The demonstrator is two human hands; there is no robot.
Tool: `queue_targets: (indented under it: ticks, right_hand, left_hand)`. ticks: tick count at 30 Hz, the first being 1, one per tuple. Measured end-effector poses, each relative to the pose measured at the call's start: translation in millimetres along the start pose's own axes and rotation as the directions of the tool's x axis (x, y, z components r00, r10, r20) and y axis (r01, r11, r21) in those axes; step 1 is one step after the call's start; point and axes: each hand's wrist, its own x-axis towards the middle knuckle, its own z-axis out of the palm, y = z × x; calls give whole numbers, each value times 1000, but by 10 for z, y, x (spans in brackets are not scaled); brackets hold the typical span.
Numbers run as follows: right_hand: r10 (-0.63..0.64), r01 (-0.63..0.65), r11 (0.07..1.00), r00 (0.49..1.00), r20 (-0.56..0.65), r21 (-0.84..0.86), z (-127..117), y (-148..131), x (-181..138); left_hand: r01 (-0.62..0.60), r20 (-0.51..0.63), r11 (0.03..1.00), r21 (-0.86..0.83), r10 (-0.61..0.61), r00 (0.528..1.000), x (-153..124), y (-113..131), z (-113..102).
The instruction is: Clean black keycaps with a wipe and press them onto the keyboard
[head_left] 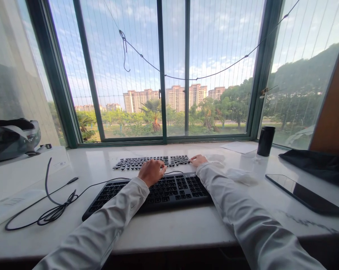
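Note:
A black keyboard (158, 191) lies on the white desk (172, 228) in front of me. Behind it, loose black keycaps (147, 162) are laid out in rows. My left hand (151, 172) hovers over the keyboard's far edge beside those rows, its fingers curled in, and what they hold is hidden. My right hand (197, 160) rests at the right end of the keycap rows, fingers drawn together and pointing left at the last caps. Both arms wear white sleeves.
The keyboard's cable (54, 210) coils at the left. Crumpled white tissues (239, 176) lie right of my right sleeve. A black tumbler (266, 140), a sheet of paper (239, 147), a phone (304, 194) and a black cloth (318, 163) are at the right. A helmet (13, 138) sits far left.

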Motion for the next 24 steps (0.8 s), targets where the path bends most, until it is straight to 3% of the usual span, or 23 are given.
queue_targets:
  ticks: [8,15,24]
  right_hand:
    - [1,-2,999,1000,-10,-34,3,30,-35]
    - [-162,157,978,986,-24,-140,-23,-55,-93]
    - [-275,274,935,961,29,-223,-50,-99,-143]
  left_hand:
    - [21,-11,999,34,-21,1000,12,-35,2]
    - [31,13,999,22,-32,999,7,-40,-1]
    - [34,35,999,-12,-33,999,-4,-28,-40]
